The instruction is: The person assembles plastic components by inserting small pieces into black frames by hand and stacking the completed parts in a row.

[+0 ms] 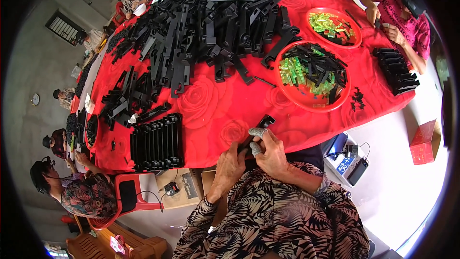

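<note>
Holding one black strip [265, 123] between them, both hands work close together at the near edge of the red-covered counter [239, 100]. The left hand [230, 169] is closed around the strip's near end, while the right hand [273, 157] grips it from the other side, with grey finger covers [258, 132] on two of its fingers. The strip slants away to the upper right, its notched far end bare; its near end is hidden by the fingers. Left of the hands lies a neat row of similar black pieces [156, 143], side by side, and beyond spreads a large loose pile [211, 33]. To the right, a red basin [312, 110] holds small black and yellow-green parts, a second basin [357, 43] stands just behind it, and a few black bits [357, 100] lie beside the nearer one
</note>
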A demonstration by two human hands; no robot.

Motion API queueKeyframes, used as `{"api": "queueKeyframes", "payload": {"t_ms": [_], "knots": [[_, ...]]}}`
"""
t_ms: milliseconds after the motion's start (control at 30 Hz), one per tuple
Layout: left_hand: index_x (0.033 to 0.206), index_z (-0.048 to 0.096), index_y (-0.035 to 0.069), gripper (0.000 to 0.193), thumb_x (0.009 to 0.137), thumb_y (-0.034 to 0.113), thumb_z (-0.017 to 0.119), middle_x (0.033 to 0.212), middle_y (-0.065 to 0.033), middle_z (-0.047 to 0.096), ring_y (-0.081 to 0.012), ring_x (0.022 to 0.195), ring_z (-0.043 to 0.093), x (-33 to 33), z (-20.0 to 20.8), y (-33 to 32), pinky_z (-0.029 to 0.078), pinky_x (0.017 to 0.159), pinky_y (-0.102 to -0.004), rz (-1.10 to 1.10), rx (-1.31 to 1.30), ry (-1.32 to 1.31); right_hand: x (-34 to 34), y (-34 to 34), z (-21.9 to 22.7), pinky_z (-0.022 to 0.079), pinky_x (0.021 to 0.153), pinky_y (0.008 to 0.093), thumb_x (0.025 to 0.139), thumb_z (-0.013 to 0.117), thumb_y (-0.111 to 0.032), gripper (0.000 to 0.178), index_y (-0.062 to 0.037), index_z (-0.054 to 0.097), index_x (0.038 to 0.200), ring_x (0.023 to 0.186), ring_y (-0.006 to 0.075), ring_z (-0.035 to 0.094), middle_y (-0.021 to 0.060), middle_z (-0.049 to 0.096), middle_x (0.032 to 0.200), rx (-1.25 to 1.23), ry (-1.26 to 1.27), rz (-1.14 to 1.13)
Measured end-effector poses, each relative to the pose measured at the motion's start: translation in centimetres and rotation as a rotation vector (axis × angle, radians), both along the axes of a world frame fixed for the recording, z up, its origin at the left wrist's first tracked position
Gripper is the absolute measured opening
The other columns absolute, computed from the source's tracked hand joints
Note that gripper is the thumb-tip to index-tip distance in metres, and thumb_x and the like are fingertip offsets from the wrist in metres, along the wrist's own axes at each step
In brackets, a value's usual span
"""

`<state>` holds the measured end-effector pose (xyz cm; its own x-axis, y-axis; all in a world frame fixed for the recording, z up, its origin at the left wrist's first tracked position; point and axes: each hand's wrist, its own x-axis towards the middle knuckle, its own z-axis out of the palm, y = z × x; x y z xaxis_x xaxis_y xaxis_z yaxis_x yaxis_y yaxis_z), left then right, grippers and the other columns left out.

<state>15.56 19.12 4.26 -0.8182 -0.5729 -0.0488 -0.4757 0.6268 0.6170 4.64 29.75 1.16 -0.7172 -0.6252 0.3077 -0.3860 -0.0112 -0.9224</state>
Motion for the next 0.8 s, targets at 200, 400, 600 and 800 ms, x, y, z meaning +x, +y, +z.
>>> {"api": "queueKeyframes", "payload": {"t_ms": [200,400,600,800], "knots": [[0.107,0.048,-0.004,0.021,0.089,0.002,0.057,0.079,-0.0349,0.057,-0.0543,0.082,0.054,0.7,-1.0,-1.4,0.042,0.063,-0.0550,-0.100,0.248,0.144,-0.2,0.3,0.3,0.049,0.057,0.0397,0.075,0.064,0.012,0.033,0.0035,0.057,0.106,0.069,0.0336,0.064,0.0163,0.062,0.085,-0.009,-0.068,0.032],[0.109,0.052,-0.004,0.023,0.086,-0.001,0.055,0.076,-0.0329,0.057,-0.0535,0.082,0.055,1.0,-1.1,-1.4,0.044,0.060,-0.0520,-0.092,0.222,0.128,-0.3,0.4,1.3,0.048,0.055,0.0356,0.075,0.064,0.012,0.035,0.0030,0.058,0.109,0.063,0.0253,0.061,0.0135,0.061,0.080,0.008,-0.137,0.071],[0.106,0.054,-0.002,0.022,0.084,0.001,0.057,0.074,-0.0307,0.060,-0.0508,0.074,0.060,0.9,-1.0,-0.3,0.046,0.060,-0.0518,-0.017,0.108,0.176,0.7,0.4,1.2,0.046,0.052,0.0331,0.076,0.064,0.012,0.035,0.0014,0.059,0.109,0.060,0.0184,0.055,0.0092,0.057,0.081,0.016,-0.178,0.098],[0.108,0.053,-0.001,0.023,0.086,0.001,0.056,0.079,-0.0314,0.062,-0.0515,0.077,0.060,-0.1,-1.4,0.0,0.046,0.063,-0.0547,0.028,0.047,0.195,0.6,-0.4,0.4,0.040,0.051,0.0274,0.076,0.067,0.014,0.039,-0.0018,0.061,0.111,0.055,0.0115,0.046,0.0072,0.053,0.089,-0.071,0.031,-0.011]]}}
